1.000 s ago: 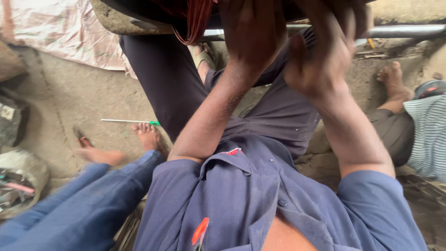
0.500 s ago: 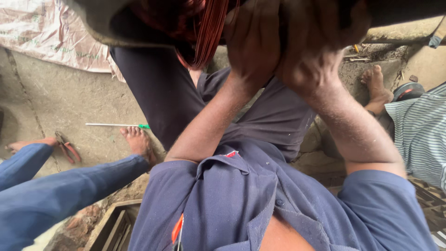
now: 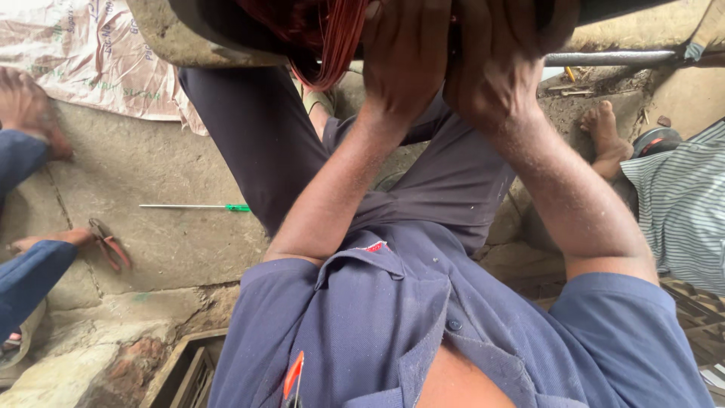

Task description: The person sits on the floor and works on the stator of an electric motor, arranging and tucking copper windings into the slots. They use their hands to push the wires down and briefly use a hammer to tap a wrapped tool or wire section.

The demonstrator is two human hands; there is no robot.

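Hands are raised overhead: left hand (image 3: 404, 57) and right hand (image 3: 502, 53) are curled, fingers together, against a dark round housing (image 3: 226, 26), steadying it beside its red copper-wire bundle (image 3: 325, 34).

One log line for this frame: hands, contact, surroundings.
left hand: on red wire bundle, grip unclear | right hand: raised beside it, grip unclear | floor: green-handled screwdriver, pliers

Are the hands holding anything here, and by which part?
Both the left hand and the right hand are pressed up against a dark part overhead beside reddish wire windings. Whether either hand truly grips it cannot be told.
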